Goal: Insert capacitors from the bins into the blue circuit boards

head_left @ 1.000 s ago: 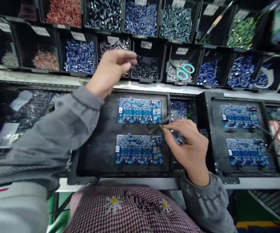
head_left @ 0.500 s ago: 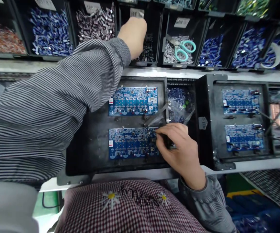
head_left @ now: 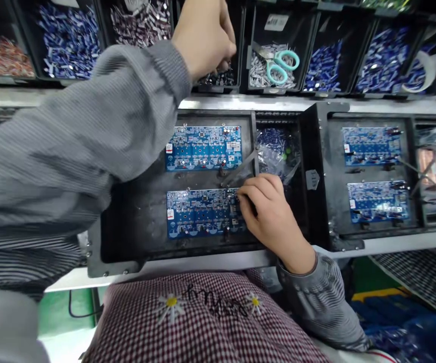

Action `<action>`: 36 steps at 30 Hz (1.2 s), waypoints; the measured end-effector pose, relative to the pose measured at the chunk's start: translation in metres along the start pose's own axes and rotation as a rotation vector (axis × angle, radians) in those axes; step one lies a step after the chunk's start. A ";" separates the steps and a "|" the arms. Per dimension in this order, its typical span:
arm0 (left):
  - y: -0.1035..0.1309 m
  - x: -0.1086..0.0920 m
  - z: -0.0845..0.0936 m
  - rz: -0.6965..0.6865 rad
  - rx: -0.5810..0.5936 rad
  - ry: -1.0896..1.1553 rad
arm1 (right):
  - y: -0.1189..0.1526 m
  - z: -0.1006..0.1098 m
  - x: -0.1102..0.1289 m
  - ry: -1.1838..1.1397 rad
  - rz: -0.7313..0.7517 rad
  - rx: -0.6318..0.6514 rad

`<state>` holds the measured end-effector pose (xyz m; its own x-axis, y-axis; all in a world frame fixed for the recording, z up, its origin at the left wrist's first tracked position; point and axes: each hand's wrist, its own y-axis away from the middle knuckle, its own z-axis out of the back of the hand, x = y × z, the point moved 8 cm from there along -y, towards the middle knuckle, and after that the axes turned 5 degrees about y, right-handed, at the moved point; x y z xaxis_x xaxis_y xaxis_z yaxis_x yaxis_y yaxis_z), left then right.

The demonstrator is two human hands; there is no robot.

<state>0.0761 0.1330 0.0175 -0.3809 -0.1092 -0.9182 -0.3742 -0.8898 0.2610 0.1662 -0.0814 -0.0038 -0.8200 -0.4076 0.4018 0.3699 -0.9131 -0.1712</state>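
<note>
My left hand [head_left: 207, 38] is raised at the front of a bin holding small black components [head_left: 218, 78]. Its fingers are curled and pinched together; what they hold, if anything, is hidden. At the right end of the lower blue circuit board [head_left: 197, 214], my right hand [head_left: 266, 214] has thumb and index finger pressed together, touching the board's upper right corner area. Any part between those fingertips is too small to make out. Just above lies a second blue circuit board [head_left: 202, 151]. Both boards sit in a black tray fixture [head_left: 138, 222].
Bins along the back hold blue components [head_left: 70, 43], orange components [head_left: 6, 58] and scissors [head_left: 282, 65] on pale parts. A plastic bag of parts [head_left: 276, 151] lies right of the boards. Another black fixture [head_left: 338, 201] with two boards stands further right.
My left hand has lifted slightly out of the black-component bin, its fingers now showing. My right hand stays at the lower board's right end. The whole view has shifted a little.
</note>
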 end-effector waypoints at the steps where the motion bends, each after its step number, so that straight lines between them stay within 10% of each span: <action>1: 0.013 -0.002 -0.007 -0.028 0.025 0.039 | 0.000 -0.002 0.001 0.020 0.018 0.019; 12: 0.139 0.081 -0.061 0.313 0.265 0.381 | -0.002 -0.012 0.009 0.186 0.022 0.153; 18: 0.152 0.095 -0.070 0.340 0.302 0.357 | -0.001 -0.017 0.012 0.274 -0.004 0.169; 27: 0.163 0.098 -0.086 0.490 0.398 0.551 | 0.008 0.016 0.010 -0.092 -0.009 -0.185; 36: 0.157 0.099 -0.071 0.486 0.274 0.485 | 0.003 0.000 -0.009 -0.031 0.047 -0.111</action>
<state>0.0402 -0.0490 -0.0538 -0.1646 -0.7028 -0.6921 -0.4808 -0.5555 0.6785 0.1745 -0.0809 -0.0083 -0.7884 -0.4515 0.4178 0.3560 -0.8888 -0.2886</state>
